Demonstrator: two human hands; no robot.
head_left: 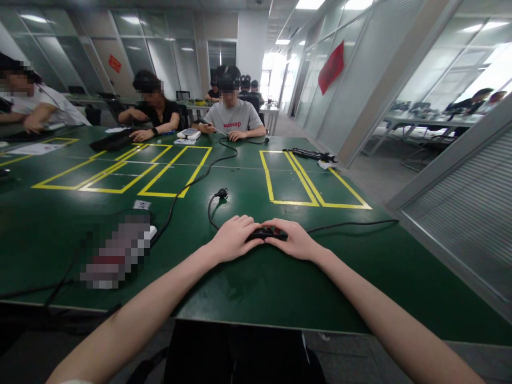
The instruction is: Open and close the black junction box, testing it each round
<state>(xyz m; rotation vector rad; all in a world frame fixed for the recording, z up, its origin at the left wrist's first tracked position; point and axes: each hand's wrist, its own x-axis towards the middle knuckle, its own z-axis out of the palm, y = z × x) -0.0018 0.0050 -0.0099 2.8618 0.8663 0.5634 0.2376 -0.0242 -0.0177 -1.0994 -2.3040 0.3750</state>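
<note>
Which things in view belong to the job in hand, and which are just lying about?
Likely the job:
- black object, between left hand and right hand
- plug, its cord reaching the left hand

Apparently lying about:
- blurred object, left
- white tag
- dark long item, far right

Between my left grip and right grip, the black piece looks like smooth, faintly glossy plastic. The plug near me seems moulded in plastic, its cord rubbery. My worktop is smooth and softly reflective, its tape shiny. A co-worker's T-shirt is matt cloth; the partition, glossy glass.
</note>
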